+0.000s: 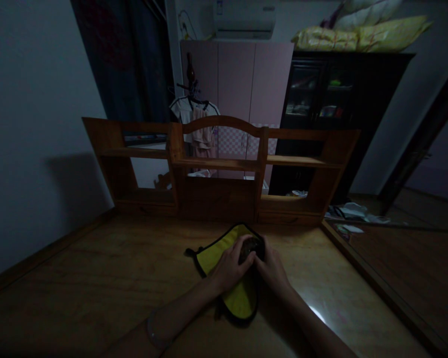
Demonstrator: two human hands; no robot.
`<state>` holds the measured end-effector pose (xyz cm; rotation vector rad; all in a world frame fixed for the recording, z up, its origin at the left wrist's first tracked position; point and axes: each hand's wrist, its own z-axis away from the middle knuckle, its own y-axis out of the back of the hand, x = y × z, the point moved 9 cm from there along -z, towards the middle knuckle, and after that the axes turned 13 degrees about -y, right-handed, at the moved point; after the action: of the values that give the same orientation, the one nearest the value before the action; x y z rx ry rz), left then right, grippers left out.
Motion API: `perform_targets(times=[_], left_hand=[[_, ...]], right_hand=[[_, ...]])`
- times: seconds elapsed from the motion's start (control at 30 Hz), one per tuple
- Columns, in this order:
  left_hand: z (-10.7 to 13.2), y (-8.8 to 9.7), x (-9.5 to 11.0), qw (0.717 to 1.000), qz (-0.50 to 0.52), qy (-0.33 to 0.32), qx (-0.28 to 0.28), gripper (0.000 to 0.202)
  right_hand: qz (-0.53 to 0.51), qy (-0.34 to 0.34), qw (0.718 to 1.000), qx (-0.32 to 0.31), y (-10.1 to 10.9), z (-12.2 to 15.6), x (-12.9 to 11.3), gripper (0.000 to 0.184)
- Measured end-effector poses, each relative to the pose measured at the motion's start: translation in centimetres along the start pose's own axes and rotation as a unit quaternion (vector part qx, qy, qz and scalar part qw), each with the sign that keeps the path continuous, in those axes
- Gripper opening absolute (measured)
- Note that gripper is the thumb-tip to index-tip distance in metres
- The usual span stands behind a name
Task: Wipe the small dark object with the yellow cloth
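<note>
Left hand (230, 264): I see it grasping a dark object (249, 248).
Right hand (272, 266): clasping its other side.
Dark object: lower centre of my frame.
Yellow cloth (241, 301): beneath both hands, on the wooden surface (134, 278).

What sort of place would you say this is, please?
It is most likely a bedroom in a home: there is a tall pink wardrobe, a coat stand hung with clothes, and an air conditioner on the wall.
</note>
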<state>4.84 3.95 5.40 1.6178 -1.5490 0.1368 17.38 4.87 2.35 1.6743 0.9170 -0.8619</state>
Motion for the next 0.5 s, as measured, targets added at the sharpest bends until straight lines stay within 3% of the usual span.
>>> perform_targets(times=[0.5], left_hand=[[0.06, -0.15, -0.21, 1.0, -0.001, 0.001, 0.0, 0.04]], right_hand=[[-0.002, -0.012, 1.0, -0.008, -0.14, 0.02, 0.11, 0.044]])
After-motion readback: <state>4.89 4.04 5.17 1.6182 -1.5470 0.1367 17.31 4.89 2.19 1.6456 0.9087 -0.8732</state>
